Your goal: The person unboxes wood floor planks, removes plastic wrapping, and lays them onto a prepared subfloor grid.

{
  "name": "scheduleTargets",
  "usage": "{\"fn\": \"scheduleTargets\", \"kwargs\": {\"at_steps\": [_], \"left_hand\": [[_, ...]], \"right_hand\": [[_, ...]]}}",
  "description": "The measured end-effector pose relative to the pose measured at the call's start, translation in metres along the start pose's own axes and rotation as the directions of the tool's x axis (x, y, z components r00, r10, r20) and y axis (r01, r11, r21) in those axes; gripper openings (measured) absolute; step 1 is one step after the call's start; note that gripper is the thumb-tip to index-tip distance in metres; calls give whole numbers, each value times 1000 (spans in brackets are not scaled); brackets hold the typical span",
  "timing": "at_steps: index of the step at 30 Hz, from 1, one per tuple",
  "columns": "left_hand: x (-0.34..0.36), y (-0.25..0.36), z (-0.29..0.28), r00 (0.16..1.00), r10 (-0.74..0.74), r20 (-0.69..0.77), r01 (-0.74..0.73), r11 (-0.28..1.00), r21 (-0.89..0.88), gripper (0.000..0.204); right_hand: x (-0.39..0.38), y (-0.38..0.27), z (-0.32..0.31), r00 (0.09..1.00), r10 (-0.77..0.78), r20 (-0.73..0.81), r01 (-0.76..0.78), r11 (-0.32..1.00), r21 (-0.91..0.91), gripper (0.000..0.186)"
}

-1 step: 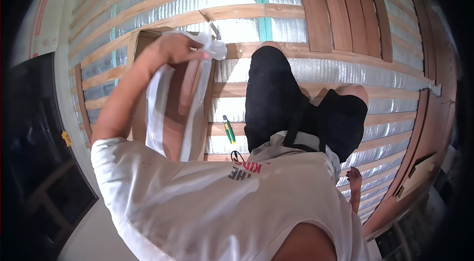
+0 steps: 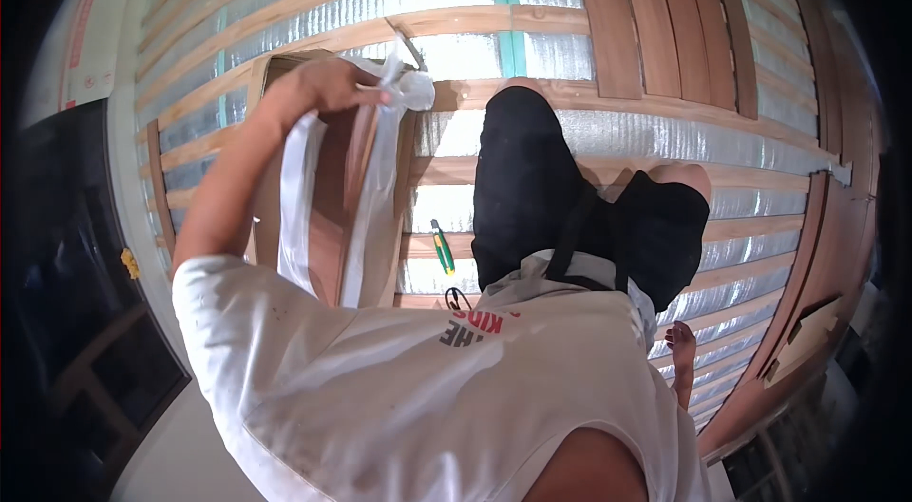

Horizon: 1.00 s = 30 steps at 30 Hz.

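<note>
On the left, my left hand [image 2: 334,89] grips a sheet of white plastic wrap [image 2: 373,255] near its far end, with the fingers closed on a bunched part. The wrap lies folded open along a long cardboard box [image 2: 270,189]. Inside, between the wrap's edges, reddish-brown wooden boards [image 2: 332,198] show. My right hand [image 2: 680,339] hangs low at my right side, away from the box. It holds nothing that I can see, and its fingers are loosely bent and apart. A green and yellow utility knife [image 2: 443,250] lies on the floor right of the box.
Wooden battens [image 2: 446,91] run across silvery foil sheeting [image 2: 456,56]. Several brown boards [image 2: 665,18] are laid at the far right. A dark loop [image 2: 457,299] lies below the knife. My bent knees [image 2: 522,122] are beside the box. Cardboard pieces [image 2: 803,340] lie at the right.
My left hand has shifted slightly left with the wrap. The wrap's right edge has moved a little, and the boards' long edge inside shows more clearly. My right hand has not moved visibly.
</note>
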State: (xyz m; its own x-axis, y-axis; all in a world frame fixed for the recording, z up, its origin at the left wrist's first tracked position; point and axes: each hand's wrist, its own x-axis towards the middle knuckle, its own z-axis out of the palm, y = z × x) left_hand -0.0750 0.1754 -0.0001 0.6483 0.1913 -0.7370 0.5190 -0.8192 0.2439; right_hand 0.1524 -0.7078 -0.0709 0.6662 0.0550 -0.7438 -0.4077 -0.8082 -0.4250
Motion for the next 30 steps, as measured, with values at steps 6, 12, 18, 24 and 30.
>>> {"fn": "scheduleTargets", "kwargs": {"at_steps": [6,12,18,24,30], "left_hand": [[7,-70,-5,999,-41,-7,41,997,-60,80],[-35,8,-32,995,-100,8,100,994,-53,83],[-48,104,3,947,270,-172,-249,959,133,77],[91,99,103,982,149,-119,-132,982,135,64],[180,-4,161,986,63,-152,-50,995,83,58]], "right_hand": [[7,21,27,999,36,36,-37,999,2,30],[5,44,34,985,155,75,-159,985,63,33],[23,-16,52,990,68,124,-47,986,-162,27],[58,-63,36,971,-204,127,208,978,-21,27],[26,-38,12,991,-137,2,137,989,51,33]]}}
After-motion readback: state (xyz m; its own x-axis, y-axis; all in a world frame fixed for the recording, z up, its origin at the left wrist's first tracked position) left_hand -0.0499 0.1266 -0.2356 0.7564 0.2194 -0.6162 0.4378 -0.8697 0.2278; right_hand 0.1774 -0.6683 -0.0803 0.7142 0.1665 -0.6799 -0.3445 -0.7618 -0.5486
